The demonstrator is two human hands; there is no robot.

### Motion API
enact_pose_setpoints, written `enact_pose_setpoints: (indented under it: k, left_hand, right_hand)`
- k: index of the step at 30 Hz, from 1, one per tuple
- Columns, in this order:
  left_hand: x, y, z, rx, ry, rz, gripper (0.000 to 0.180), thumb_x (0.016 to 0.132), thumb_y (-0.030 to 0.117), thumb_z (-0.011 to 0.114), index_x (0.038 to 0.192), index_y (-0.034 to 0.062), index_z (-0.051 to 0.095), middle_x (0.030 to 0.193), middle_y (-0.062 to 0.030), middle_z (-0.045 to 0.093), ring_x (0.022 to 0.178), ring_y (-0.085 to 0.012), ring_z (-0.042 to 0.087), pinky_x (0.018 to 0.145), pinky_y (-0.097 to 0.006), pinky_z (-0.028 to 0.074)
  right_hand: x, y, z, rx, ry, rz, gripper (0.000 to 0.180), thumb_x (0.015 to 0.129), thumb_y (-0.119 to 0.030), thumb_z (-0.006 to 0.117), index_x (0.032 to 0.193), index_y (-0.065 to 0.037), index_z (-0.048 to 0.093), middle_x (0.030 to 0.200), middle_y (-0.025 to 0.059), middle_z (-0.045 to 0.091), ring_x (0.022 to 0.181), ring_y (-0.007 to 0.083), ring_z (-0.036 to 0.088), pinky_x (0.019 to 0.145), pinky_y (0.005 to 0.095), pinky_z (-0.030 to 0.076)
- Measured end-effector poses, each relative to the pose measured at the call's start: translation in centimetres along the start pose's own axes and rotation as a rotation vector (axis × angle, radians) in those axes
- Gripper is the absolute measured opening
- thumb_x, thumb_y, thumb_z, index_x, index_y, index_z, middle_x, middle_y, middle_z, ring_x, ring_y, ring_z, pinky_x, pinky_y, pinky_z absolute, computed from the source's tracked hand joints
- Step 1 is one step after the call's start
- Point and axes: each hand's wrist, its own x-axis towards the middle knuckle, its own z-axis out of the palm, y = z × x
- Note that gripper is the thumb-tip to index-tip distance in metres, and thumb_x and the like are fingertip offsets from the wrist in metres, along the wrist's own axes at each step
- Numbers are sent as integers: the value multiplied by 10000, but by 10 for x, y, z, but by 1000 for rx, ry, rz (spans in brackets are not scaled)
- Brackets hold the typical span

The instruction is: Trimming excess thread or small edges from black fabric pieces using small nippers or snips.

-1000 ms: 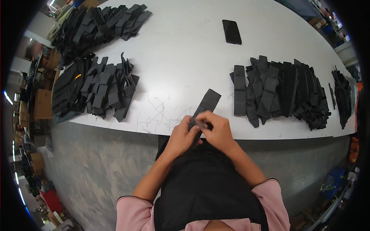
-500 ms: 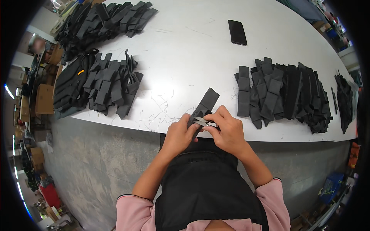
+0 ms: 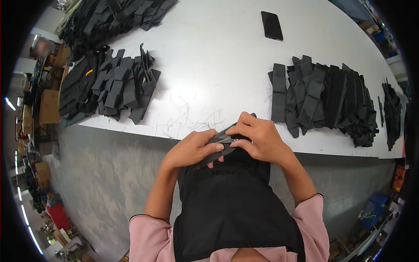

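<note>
A dark grey fabric strip [image 3: 228, 150] is pinched between the thumb and fingers of my left hand [image 3: 192, 149], just over the table's near edge. One end of it slopes down toward my black apron. My right hand [image 3: 262, 136] is closed round a small pair of thread snips [image 3: 226, 140], whose metal blades lie against the strip close to my left thumb. My fingers hide most of the snips' handle. Whether the blades are apart or together, I cannot tell.
Loose thread ends [image 3: 187, 120] lie scattered on the white table [image 3: 209, 65]. Piles of dark strips stand at the left [image 3: 124, 85] and right [image 3: 312, 96], with another pile [image 3: 118, 22] at the far left. A black phone [image 3: 272, 25] rests toward the back.
Both hands have come nearer to my body, and the strip has tilted and turned so that less of its far end shows. The view has shifted slightly.
</note>
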Motion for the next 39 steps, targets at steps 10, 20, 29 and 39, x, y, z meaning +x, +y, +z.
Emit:
enact_pose_setpoints:
  k: [10,20,29,39]
  left_hand:
    - [-2,-2,-5,35,-57,-6,260,920,242,551,880,-15,532,716,-77,669,530,-110,608,499,-245,463]
    - [-3,-1,-6,4,-63,-7,242,920,218,553,863,-17,541,697,-70,662,513,-99,594,486,-239,453]
    - [-6,9,-7,64,-191,-89,272,909,260,561,864,-8,549,713,-50,661,492,-92,571,490,-231,437]
    - [-5,-3,-10,-74,-293,-67,274,914,264,562,951,-7,554,736,-63,660,504,-86,571,489,-210,441]
  right_hand:
    - [-3,2,-5,-78,-41,-74,245,661,-83,731,893,-70,654,734,52,511,602,206,530,528,302,416]
    - [2,-3,-4,15,-14,61,259,646,-90,745,883,-69,643,773,47,514,598,195,529,509,291,414]
    - [11,6,-8,64,-188,-39,229,686,-126,719,896,-83,639,801,46,529,602,215,539,547,306,435]
    - [13,4,-10,95,-194,-126,223,686,-133,726,895,-80,667,772,52,555,633,225,554,553,320,429]
